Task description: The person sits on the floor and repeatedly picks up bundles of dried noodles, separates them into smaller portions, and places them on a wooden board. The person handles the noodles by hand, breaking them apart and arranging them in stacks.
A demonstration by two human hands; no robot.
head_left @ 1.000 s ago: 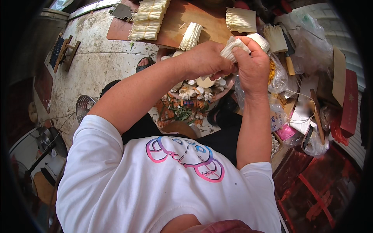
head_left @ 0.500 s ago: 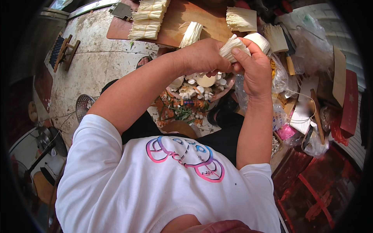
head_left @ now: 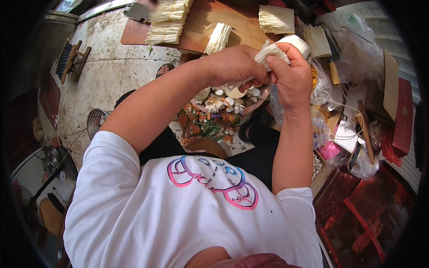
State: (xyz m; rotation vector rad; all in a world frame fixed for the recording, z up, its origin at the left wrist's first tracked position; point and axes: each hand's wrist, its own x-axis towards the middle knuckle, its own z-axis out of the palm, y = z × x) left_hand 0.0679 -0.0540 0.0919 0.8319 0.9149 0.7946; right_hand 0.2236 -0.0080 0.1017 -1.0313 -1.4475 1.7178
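Observation:
A small bundle of thin white enoki mushrooms (head_left: 271, 55) is between my two hands over the work area. My right hand (head_left: 292, 76) grips it, thumb pressed on its near side and fingers behind. From the left, my left hand (head_left: 241, 66) closes round the bundle's left part, its fingertips curled underneath and partly hidden. Below the hands, a wide basin (head_left: 260, 106) holds white mushroom scraps (head_left: 229, 100) and round cut-off bases. Just beyond my left hand, another enoki bundle (head_left: 218, 38) lies at the near edge of a wooden board (head_left: 203, 24).
Tied enoki bundles (head_left: 169, 22) are stacked on the board's left, beside a cleaver (head_left: 139, 12). More enoki (head_left: 276, 19) lies at right, near a wooden-handled knife (head_left: 334, 71). Plastic bags (head_left: 357, 49) and boxes crowd the right side. A low stool (head_left: 76, 62) stands far left.
The bundle in my hands has turned slightly and looks more folded under my right thumb. A blurred shape has appeared at the top edge near the stacked bundles.

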